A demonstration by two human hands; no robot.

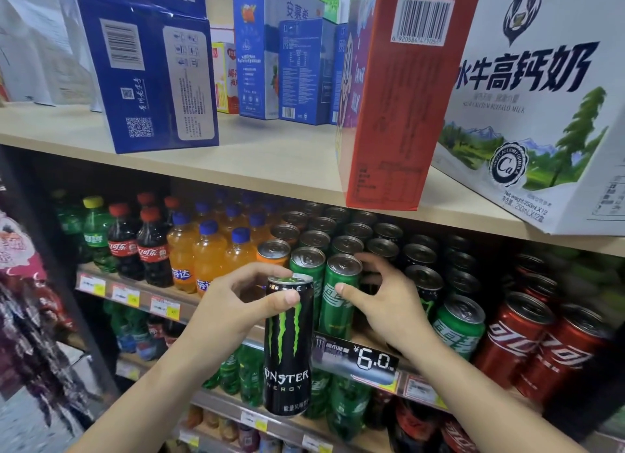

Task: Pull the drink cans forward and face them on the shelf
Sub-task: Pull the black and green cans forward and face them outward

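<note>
My left hand point(233, 303) grips a tall black Monster Energy can point(287, 347) by its top, holding it in the air in front of the shelf. My right hand point(378, 300) reaches into the can row with its fingers spread. Its thumb touches a slim green Sprite can point(338, 300), and its fingers curl into the gap behind, where a dark can is partly hidden. Rows of cans fill the shelf point(372, 342): green Sprite point(306, 270), black Monster point(424, 290), and an orange can point(273, 251).
Red Coca-Cola cans point(517, 337) and a short Sprite can point(458, 327) stand at the right. Fanta bottles point(206, 256) and cola bottles point(154, 246) fill the left. A 6.0 price tag point(355, 352) hangs on the shelf edge. Milk cartons point(527, 97) overhang the upper shelf.
</note>
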